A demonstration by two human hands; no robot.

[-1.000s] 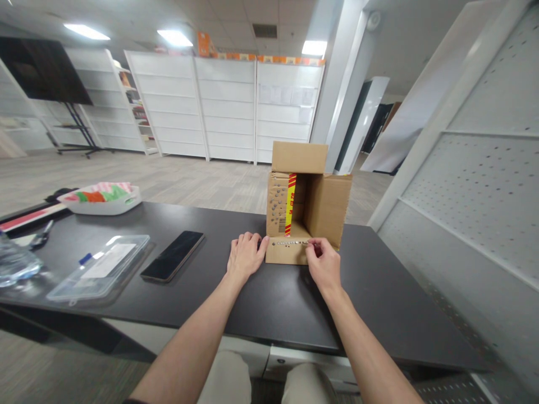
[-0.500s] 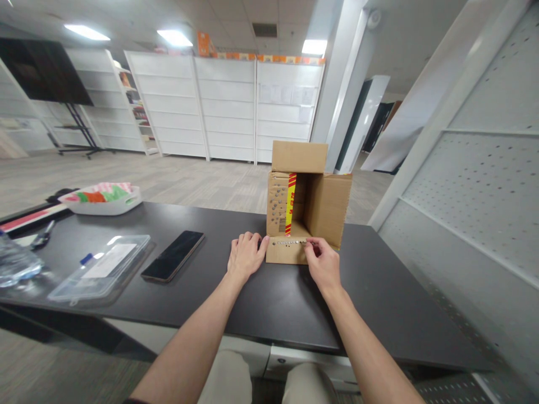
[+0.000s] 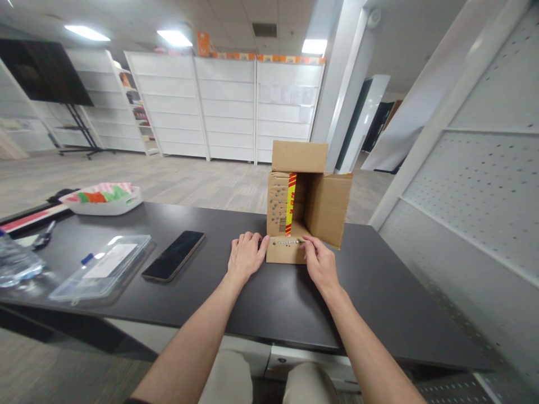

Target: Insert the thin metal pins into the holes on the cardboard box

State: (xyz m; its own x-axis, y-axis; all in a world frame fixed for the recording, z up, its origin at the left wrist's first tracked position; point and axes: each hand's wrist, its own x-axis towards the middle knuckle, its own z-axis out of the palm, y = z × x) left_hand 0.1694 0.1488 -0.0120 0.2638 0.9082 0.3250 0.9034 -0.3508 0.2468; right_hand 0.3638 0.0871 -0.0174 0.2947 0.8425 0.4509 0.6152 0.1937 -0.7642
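Observation:
An open cardboard box point(image 3: 328, 202) lies on its side with its mouth facing me. Small round metal heads point(image 3: 288, 242) form a row along its lower front flap point(image 3: 280, 256), and more dot the left flap point(image 3: 277, 196) beside a yellow and red tape strip point(image 3: 291, 203). At the right end of the row, my right hand point(image 3: 320, 261) is closed in a pinch; what its fingertips hold is too small to make out. My left hand point(image 3: 247, 253) rests on the table with fingers stretched out, its thumb at the lower flap's left edge.
Left on the dark table point(image 3: 269, 314) lie a black phone point(image 3: 174, 256), a clear plastic case point(image 3: 103, 269) with a paper label, and a clear plastic item point(image 3: 17, 261). Behind them stands a white tray point(image 3: 112, 207) of colourful material. A perforated white panel point(image 3: 475, 185) rises on the right.
My right hand has shifted slightly left along the lower flap, still pinched. The left hand and the box look the same.

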